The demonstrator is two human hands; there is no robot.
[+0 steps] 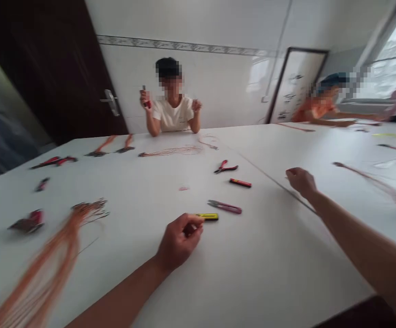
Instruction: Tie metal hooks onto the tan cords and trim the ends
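Note:
My left hand is over the white table, thumb and forefinger pinched together. Whatever it grips, if anything, is too small to see. Just beyond its fingertips lies a slim yellow and black bar, shaped like a lighter. Further right, my right hand is closed with its fingers curled, and its contents cannot be made out. Between the hands, thread snips with pinkish handles rest on the table. Behind them lie a red and black lighter-like bar and red-handled pliers.
Bundles of orange cords lie at left, beside a dark red-and-brown item. More red-handled tools are at far left. A person in a white shirt sits opposite; another in orange sits right. Cords extend at right.

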